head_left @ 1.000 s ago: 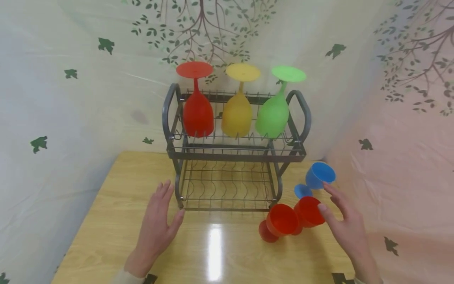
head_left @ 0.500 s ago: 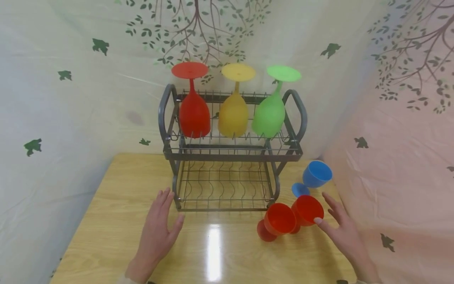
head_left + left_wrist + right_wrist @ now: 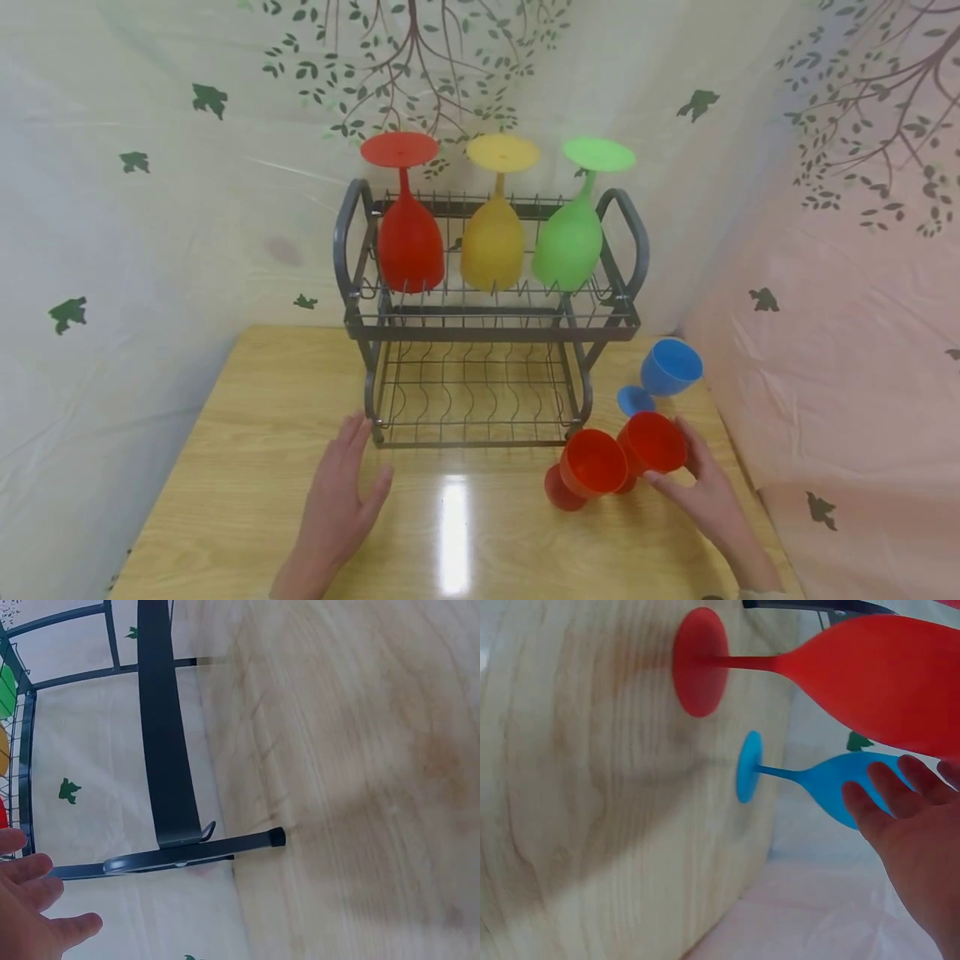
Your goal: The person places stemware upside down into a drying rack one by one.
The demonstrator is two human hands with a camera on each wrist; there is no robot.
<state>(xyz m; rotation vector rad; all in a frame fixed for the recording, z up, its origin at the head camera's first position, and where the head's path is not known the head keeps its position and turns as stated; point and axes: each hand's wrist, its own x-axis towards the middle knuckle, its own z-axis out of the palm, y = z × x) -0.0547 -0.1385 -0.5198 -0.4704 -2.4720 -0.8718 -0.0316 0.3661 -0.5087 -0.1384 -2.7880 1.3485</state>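
Note:
In the head view, two red plastic wine glasses stand upright at the rack's right front: a left red glass (image 3: 592,463) and a right red glass (image 3: 654,442). My right hand (image 3: 701,487) is at the right one, thumb at the bowl's near side and fingers along its far right side. The right wrist view has those fingers (image 3: 889,799) spread and only slightly bent beside the red bowl (image 3: 877,682), overlapping the blue wine glass (image 3: 832,784) behind. My left hand (image 3: 337,500) hovers left of the rack's front corner, fingers extended, holding nothing.
A dark two-tier dish rack (image 3: 495,333) stands against the patterned sheet. Upside down on its upper tier are a red glass (image 3: 411,246), a yellow glass (image 3: 492,246) and a green glass (image 3: 567,246). The wooden table (image 3: 247,450) ends near a pink sheet at right.
My right hand has moved left and in from beside the blue glass to the right red glass, its thumb now at the near side. The left hand has lowered slightly; the glasses keep their places.

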